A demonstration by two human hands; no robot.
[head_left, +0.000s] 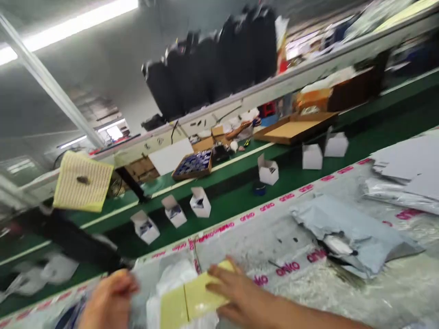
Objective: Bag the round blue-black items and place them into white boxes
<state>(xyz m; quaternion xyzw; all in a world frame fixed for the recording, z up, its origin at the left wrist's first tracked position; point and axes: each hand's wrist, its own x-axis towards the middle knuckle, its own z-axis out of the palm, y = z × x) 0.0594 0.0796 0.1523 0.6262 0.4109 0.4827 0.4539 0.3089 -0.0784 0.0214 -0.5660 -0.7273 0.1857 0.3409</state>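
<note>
Yellow sheets or cards (173,307) lie on crumpled white wrapping (176,276) at the bottom centre. My right hand (240,292) rests on their right part with its fingers spread. To the left of the stack, my left hand (111,297) is raised and blurred by motion, its fingers curled; what it holds, if anything, cannot be made out. Something dark blue (70,315) shows partly beside and behind the left hand.
A green conveyor (226,201) carries open white boxes (200,202), a blue tape roll (259,188) and a cardboard tray (295,129). Torn grey bag (363,228) lies right on the plastic-covered table (254,246). Yellow paper (82,183) hangs left. A person's arm (238,130) shows beyond.
</note>
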